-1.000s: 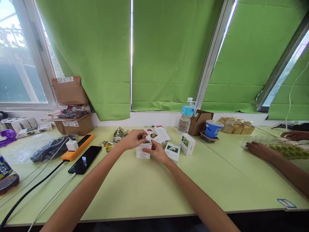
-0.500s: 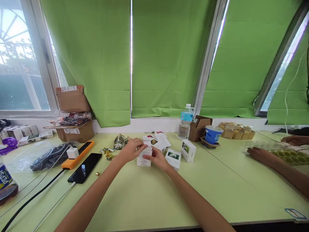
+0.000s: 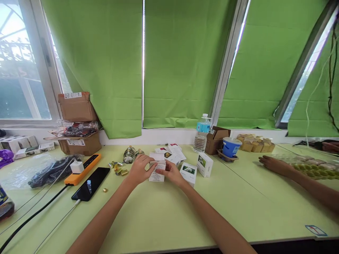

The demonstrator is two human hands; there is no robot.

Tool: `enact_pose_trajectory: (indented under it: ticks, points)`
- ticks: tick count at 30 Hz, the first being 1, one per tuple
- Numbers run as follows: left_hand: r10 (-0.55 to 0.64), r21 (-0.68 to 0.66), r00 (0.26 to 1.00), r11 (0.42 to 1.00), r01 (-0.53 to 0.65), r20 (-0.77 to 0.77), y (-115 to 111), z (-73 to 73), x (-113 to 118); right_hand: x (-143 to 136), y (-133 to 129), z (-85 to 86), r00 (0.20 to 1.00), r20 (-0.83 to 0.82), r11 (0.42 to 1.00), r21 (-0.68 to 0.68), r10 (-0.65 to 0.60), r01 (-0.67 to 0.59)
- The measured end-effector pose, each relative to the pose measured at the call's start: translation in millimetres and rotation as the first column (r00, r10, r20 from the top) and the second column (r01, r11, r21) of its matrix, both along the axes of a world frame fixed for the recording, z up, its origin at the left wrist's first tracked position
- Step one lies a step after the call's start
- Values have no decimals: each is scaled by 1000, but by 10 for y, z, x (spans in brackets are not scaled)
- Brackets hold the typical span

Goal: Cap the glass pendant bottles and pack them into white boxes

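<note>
A small white box (image 3: pixel 156 176) with printed text stands upright on the table in front of me, its top flap raised. My left hand (image 3: pixel 141 169) grips its upper left side, thumb against the front near the top. My right hand (image 3: pixel 171 173) holds the right side, with the thumb across the front. Just right of it, a white box with a green picture (image 3: pixel 189 171) lies flat, and a similar box (image 3: pixel 204 164) stands beside that one. Printed white cards (image 3: pixel 177 152) lie behind. Ornate glass jars (image 3: pixel 129 154) and gold cylinders (image 3: pixel 116 166) are to the left.
On the left are a phone (image 3: pixel 90 183), an orange power strip (image 3: pixel 85 170), cables and cardboard boxes (image 3: pixel 87 144). A water bottle (image 3: pixel 201 134) and blue tub (image 3: pixel 231 147) stand behind right. Another person's hand (image 3: pixel 275 165) rests near a tray of green cups (image 3: pixel 312 171).
My left hand has lowered and turned slightly at the box's top, and the raised flap now shows more. The view has shifted slightly. The other person's near hand has moved left.
</note>
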State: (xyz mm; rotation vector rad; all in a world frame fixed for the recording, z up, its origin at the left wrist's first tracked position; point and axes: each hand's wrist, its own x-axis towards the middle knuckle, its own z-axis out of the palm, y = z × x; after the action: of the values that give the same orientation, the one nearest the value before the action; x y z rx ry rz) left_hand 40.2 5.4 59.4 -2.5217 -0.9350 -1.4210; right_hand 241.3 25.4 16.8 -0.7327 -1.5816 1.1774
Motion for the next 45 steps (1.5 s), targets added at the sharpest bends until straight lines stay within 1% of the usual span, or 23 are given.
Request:
enact_pose_trajectory:
  ticks: [2, 8, 12, 14, 15, 17, 19, 20, 21, 24, 27, 29, 32, 34, 36, 39, 41, 43, 45]
  points:
    - [9, -27, 1000, 1000, -8, 21, -26, -8, -1, 2, -16, 11, 1000, 11, 1000, 0, 3, -3]
    - [-16, -101, 998, 995, 22, 60, -78, -73, 37, 20, -35, 12, 999, 38, 1000, 26, 3, -3]
    - [-53, -64, 997, 996, 56, 57, -121, -63, 39, 24, -56, 27, 997, 82, 999, 52, -2, -2]
    - [-44, -23, 993, 999, 47, 109, -141, -55, 13, 25, -67, 36, 993, 114, 998, 66, -9, 1]
    - [-22, -16, 988, 1000, 24, 155, -147, -58, -7, 28, -72, 39, 991, 131, 996, 86, -35, 24]
    - [38, -43, 967, 999, -29, 251, -152, -85, -54, 39, -80, 45, 974, 151, 975, 170, -169, 143]
    - [75, -97, 951, 994, -48, 300, -149, -136, -92, 55, -92, 55, 928, 149, 914, 284, -341, 290]
    - [74, -122, 951, 992, -38, 301, -145, -166, -102, 62, -101, 64, 905, 149, 882, 333, -399, 334]
    - [60, -143, 954, 990, -18, 293, -142, -195, -102, 66, -113, 77, 890, 157, 861, 371, -428, 349]
    - [-19, -209, 961, 975, 79, 276, -136, -259, -48, 53, -158, 119, 890, 215, 852, 443, -402, 278]
    - [-69, -260, 943, 952, 159, 326, -132, -269, 32, 6, -195, 133, 903, 225, 855, 465, -367, 232]
    - [-62, -269, 925, 948, 172, 375, -127, -256, 65, -32, -210, 121, 909, 208, 866, 435, -361, 245]
    - [-21, -303, 884, 935, 183, 467, -117, -239, 77, -88, -233, 98, 904, 188, 873, 392, -385, 290]
    - [7, -338, 845, 918, 206, 535, -114, -232, 75, -123, -259, 98, 910, 132, 875, 356, -393, 327]
    - [18, -355, 822, 907, 226, 569, -117, -223, 75, -154, -289, 114, 930, 60, 896, 296, -362, 330]
    - [16, -369, 836, 902, 225, 549, -128, -202, 77, -182, -313, 146, 953, 16, 926, 243, -303, 290]
    - [20, -376, 859, 904, 203, 511, -134, -187, 73, -182, -303, 155, 956, 27, 927, 253, -292, 276]
    - [10, -363, 882, 914, 183, 472, -134, -178, 57, -166, -273, 150, 948, 65, 912, 300, -312, 280]
    - [-17, -325, 900, 930, 174, 435, -129, -177, 32, -134, -239, 137, 931, 111, 883, 373, -348, 285]
